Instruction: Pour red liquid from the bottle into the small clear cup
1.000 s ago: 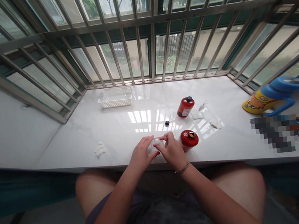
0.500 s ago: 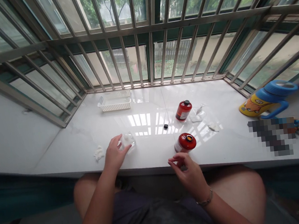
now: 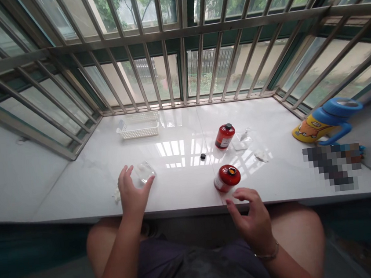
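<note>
My left hand (image 3: 134, 189) is open, thumb and fingers spread wide, around the near side of a small clear plastic box (image 3: 145, 172) on the white counter (image 3: 180, 188). Its thumb tip overlaps the box's near right corner; whether it touches I cannot tell. White fluffy material (image 3: 116, 195) lies partly behind that hand. Over the front edge, my right hand (image 3: 251, 216) is open with nothing in it, thumb and fingers apart. Just beyond it stands an uncapped red bottle (image 3: 227, 179). A small black cap (image 3: 203, 156) lies behind and left of this bottle.
Farther back stands a capped red bottle (image 3: 225, 136), with a clear plastic container (image 3: 241, 141) and a white scrap (image 3: 261, 156) to its right. A white basket (image 3: 140, 129) sits at the back left. A blue-and-yellow mug (image 3: 323, 122) stands right, before barred windows.
The clear box has shifted left, and my left hand has moved left with its fingers spreading wider. My right hand has moved right and its fingers have opened from a pinch.
</note>
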Tool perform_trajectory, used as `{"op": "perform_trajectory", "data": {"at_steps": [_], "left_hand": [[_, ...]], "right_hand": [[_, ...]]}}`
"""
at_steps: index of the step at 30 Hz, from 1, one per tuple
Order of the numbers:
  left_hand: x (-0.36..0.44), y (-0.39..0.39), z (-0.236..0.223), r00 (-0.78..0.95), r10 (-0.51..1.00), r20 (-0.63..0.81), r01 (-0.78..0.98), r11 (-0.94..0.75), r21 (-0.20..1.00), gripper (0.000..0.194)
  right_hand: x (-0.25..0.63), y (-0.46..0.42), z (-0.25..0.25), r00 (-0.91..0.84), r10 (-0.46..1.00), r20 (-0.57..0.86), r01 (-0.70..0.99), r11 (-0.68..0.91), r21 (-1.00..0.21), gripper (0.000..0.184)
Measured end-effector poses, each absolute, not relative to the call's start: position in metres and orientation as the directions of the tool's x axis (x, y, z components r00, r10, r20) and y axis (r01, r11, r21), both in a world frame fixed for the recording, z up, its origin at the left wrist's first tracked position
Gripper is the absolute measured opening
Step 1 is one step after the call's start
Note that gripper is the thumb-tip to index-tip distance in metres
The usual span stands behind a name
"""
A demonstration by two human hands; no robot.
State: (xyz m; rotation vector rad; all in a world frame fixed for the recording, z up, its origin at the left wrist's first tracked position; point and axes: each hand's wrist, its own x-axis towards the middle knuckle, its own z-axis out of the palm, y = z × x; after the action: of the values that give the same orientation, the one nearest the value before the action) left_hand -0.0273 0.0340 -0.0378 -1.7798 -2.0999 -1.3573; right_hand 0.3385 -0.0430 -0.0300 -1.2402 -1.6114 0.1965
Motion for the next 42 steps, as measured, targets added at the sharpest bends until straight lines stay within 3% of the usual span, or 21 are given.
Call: {"op": "perform_trajectory", "data": {"at_steps": [3,6,9,15,20,23,26,30,33,42], "left_hand": [[0.007,0.013,-0.03,-0.214,0.719,0.661,0.84,-0.21,0.5,0.063],[0.042,-0.007,-0.028,-0.075,0.773,0.63,0.781,-0.347,0.518,0.058],[0.071,-0.023,-0.029,0.052,0.851,0.523,0.699,-0.404,0.589,0.065],[0.101,-0.038,-0.037,0.224,0.911,0.346,0.564,-0.411,0.717,0.1],[0.1,-0.042,-0.042,0.034,0.97,0.24,0.533,-0.221,0.817,0.089],[0.09,-0.044,-0.04,-0.065,0.981,0.182,0.543,-0.118,0.832,0.087],[0.082,-0.047,-0.042,-0.106,0.98,0.17,0.556,-0.084,0.827,0.085],[0.082,-0.047,-0.047,-0.128,0.986,0.104,0.513,-0.024,0.858,0.082],[0.088,-0.042,-0.052,-0.15,0.986,0.075,0.469,0.004,0.883,0.083],[0.102,-0.006,-0.07,-0.078,0.974,0.211,0.447,-0.155,0.881,0.083]], "right_hand": [[0.347,-0.026,-0.025,0.233,0.779,0.583,0.622,0.341,-0.705,0.056],[0.352,-0.008,-0.034,0.227,0.874,0.43,0.596,0.225,-0.771,0.091],[0.349,0.002,-0.044,0.217,0.927,0.306,0.546,0.144,-0.825,0.099],[0.307,-0.018,-0.038,0.09,0.976,0.2,0.419,0.145,-0.896,0.094],[0.282,-0.028,-0.027,-0.231,0.958,0.173,0.325,0.243,-0.914,0.096],[0.288,-0.006,-0.028,-0.394,0.898,0.198,0.289,0.326,-0.9,0.066],[0.301,0.034,-0.036,-0.25,0.954,0.169,0.492,0.275,-0.826,0.037],[0.313,0.096,-0.049,-0.1,0.986,0.13,0.792,0.158,-0.589,0.04],[0.312,0.129,-0.054,-0.054,0.992,0.116,0.829,0.11,-0.548,0.04],[0.298,0.143,-0.057,-0.043,0.997,0.071,0.826,0.076,-0.559,0.022]]}}
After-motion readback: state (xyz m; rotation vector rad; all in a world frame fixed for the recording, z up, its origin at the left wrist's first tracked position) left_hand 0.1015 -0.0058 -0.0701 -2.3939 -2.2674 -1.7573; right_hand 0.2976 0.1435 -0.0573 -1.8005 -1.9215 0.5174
